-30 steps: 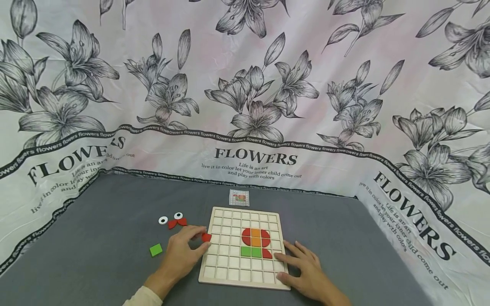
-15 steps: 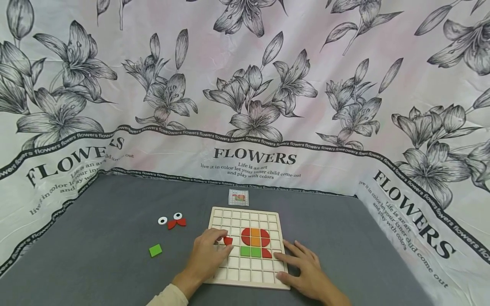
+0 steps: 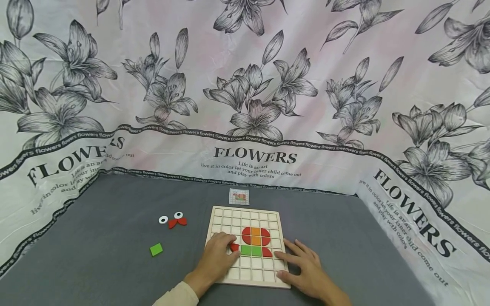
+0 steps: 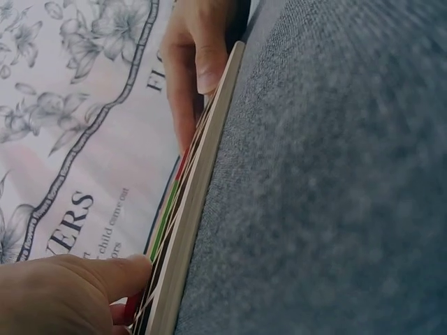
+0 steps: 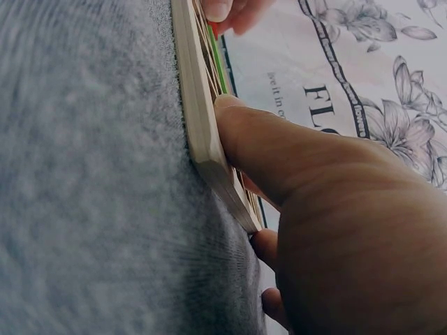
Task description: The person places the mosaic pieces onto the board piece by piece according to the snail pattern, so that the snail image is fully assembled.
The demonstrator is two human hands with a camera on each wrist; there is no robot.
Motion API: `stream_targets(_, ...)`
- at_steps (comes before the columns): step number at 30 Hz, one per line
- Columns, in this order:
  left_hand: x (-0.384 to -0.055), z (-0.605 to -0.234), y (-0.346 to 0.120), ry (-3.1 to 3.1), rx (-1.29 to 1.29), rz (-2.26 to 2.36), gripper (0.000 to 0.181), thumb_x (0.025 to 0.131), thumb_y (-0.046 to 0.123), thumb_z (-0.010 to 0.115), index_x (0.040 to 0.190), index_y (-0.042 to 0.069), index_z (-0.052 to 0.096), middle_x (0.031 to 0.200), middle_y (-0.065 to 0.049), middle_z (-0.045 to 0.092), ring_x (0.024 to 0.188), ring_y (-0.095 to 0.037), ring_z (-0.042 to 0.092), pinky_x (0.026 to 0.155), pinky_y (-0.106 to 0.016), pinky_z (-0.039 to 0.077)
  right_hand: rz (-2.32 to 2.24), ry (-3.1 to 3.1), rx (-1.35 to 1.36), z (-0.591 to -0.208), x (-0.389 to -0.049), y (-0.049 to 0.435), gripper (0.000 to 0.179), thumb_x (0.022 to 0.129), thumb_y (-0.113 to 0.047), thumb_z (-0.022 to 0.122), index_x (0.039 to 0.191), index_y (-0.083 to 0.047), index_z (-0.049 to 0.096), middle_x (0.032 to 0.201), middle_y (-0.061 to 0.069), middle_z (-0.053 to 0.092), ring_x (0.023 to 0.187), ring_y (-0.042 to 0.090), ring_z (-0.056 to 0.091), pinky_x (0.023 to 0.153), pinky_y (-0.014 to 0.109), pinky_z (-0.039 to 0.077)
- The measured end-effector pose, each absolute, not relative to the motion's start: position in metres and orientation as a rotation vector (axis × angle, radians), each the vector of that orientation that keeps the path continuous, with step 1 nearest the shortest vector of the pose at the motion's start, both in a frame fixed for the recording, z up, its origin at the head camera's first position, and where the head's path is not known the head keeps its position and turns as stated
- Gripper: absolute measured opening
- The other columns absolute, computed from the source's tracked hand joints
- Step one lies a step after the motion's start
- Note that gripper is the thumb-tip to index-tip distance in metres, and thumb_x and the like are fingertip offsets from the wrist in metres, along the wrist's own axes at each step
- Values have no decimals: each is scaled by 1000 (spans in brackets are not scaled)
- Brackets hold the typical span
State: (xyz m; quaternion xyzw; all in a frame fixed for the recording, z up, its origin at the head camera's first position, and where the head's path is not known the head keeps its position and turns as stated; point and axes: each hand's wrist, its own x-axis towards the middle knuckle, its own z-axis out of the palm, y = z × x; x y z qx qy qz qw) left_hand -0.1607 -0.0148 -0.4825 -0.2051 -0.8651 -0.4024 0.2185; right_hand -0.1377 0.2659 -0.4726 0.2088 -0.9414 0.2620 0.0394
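White cloth backdrop [image 3: 183,148] printed with black line-drawn lilies and the word FLOWERS; dark grey cloth surface [image 3: 325,221] below it. Clock read from the centre of the board in the head view, 12 at the far side.

Pale wooden gridded board [image 3: 245,262] lies flat between the two hands. Left hand [image 3: 218,257], in a cream sleeve [image 3: 178,295], is over the board toward 8–9 o'clock, thumb and fingers closed in a pinch on a small red piece [image 3: 235,247], mostly covered, outline unclear. Piece sits at the hand's own 2 o'clock, just beside the left end of two bright green square tiles [image 3: 251,250]; whether seated in its cell, cannot tell. From the right hand it lies toward 9–10, well apart.

Right hand [image 3: 308,270] at 3–4 o'clock, fingers spread and thumb apart, touching the board's right edge; index tip just beside a red quarter-round tile [image 3: 267,252] ending the green row. Above that row, a rounded block of red and orange tiles [image 3: 255,236].

Off the board: small printed picture card [image 3: 239,196] near 12; two white discs with black centres [image 3: 163,219] and two red petal-shaped pieces [image 3: 178,222] near 10; single green tile [image 3: 156,249] at 9.
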Motion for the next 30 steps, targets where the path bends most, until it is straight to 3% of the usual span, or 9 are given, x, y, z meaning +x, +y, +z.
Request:
stream_targets(13, -157, -484, -18, -2336, -582, -1072, 26, 69, -1, 77, 94, 0, 71, 90, -3, 66, 87, -19, 60, 81, -39, 49, 815, -2913, 640, -475, -139, 265, 52, 84, -57, 66, 125, -26, 68, 146, 6, 44, 135, 44, 27, 97, 69, 15)
stream_targets(20, -155, -483, -18, -2348, -575, -1067, 22, 72, -1, 73, 94, 2, 73, 85, -3, 69, 78, -14, 57, 70, -34, 51, 795, -2914, 628, -473, -139, 265, 52, 83, -57, 66, 124, -26, 68, 145, 6, 44, 135, 44, 28, 98, 69, 15)
stream_targets(27, -158, -484, -17, -2256, -560, -1067, 20, 70, -3, 73, 89, 2, 72, 85, -3, 68, 80, -16, 59, 72, -37, 50, 797, -2923, 634, -473, -140, 267, 53, 83, -58, 66, 125, -26, 67, 146, 6, 44, 135, 44, 27, 97, 69, 15)
stream_targets(30, -158, -484, -17, -2242, -545, -1086, 17, 70, -3, 73, 87, 3, 72, 81, -1, 67, 76, -15, 58, 67, -34, 49, 797, -2935, 629, -472, -139, 267, 53, 83, -58, 65, 126, -27, 67, 146, 6, 43, 135, 43, 26, 98, 68, 15)
